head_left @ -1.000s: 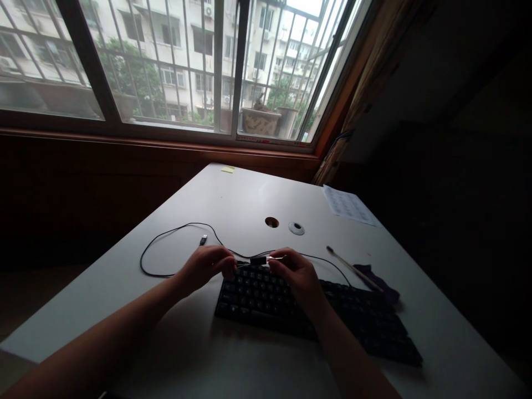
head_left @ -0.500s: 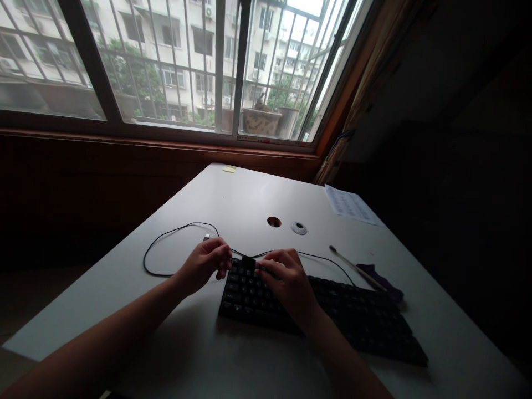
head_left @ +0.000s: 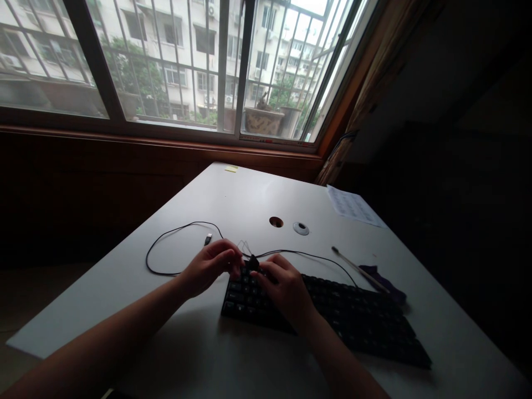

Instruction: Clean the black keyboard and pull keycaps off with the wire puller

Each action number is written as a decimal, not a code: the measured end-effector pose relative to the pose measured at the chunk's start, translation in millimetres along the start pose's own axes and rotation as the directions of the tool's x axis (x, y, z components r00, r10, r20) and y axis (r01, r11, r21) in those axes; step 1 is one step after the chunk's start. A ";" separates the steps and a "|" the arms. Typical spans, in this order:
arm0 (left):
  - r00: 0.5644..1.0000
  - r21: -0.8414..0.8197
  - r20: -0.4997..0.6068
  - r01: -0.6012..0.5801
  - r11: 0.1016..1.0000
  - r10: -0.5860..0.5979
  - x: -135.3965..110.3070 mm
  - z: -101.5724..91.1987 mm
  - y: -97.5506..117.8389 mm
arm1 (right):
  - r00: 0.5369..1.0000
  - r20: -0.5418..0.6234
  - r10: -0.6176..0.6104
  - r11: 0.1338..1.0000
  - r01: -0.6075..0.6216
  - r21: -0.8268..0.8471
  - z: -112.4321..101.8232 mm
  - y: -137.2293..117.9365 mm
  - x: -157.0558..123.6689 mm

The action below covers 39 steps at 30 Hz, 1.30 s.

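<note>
My left hand (head_left: 214, 266) is closed in a pinch above the left end of a black keyboard (head_left: 357, 307). Thin wire loops (head_left: 244, 246) stick up beside its fingertips, seemingly part of a wire keycap puller whose handle is hidden. Between the two hands, a small black keycap (head_left: 253, 262) is tilted, pinched by the thumb and fingers of my right hand (head_left: 285, 282). The right wrist and forearm cover part of the keys. Dim light blurs the exact contact between the wire and the keycap.
A thin black cable (head_left: 158, 238) curls behind the keyboard, with a USB plug (head_left: 208, 239) lying near it. A slim brush-like stick (head_left: 353, 263) rests across a dark purple cloth (head_left: 390, 289). Farther back are a cable hole (head_left: 276, 222), its grey cover (head_left: 301, 228) and printed paper (head_left: 355, 206).
My left hand has moved right, closer to my right hand. The black keycap has turned and tilted, and wire loops now show above it. The view has shifted slightly.
</note>
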<state>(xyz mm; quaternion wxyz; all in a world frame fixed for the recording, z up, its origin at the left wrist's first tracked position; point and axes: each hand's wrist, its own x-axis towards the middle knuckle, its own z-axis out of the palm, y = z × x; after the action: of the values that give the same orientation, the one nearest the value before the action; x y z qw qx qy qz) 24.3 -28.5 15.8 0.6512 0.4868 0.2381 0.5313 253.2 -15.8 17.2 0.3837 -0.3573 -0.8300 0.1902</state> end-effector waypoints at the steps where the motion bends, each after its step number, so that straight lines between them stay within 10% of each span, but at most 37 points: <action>1: 1.000 0.025 -0.007 -0.011 1.000 0.011 0.3 0.7 0.3 | 1.000 -0.002 0.027 0.999 -0.027 0.033 -0.6 0.3 0.4; 7: 0.995 0.449 -0.091 0.010 0.893 0.034 6.5 -7.1 2.0 | 0.962 -0.022 0.272 0.942 -0.262 0.209 0.2 11.2 1.1; 16: 0.965 0.943 0.257 -0.263 0.204 0.055 10.8 -46.8 4.2 | 0.872 0.090 0.481 0.748 -0.462 0.477 -0.2 19.7 9.2; 29: 0.942 0.932 0.305 -0.264 0.249 -0.143 6.2 -66.0 10.6 | 0.933 0.089 0.348 0.858 -0.355 0.371 12.8 13.0 40.0; 39: 0.926 0.918 0.373 -0.358 0.168 -0.062 12.9 -73.9 -5.0 | 0.979 0.147 0.145 0.963 -0.173 0.206 23.6 9.3 58.4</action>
<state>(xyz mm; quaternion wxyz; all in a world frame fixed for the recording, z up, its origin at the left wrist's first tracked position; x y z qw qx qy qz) -30.4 11.8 -16.4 0.1622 0.8896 0.3605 0.2289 212.8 32.6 26.0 0.3490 -0.3654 -0.7960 0.3332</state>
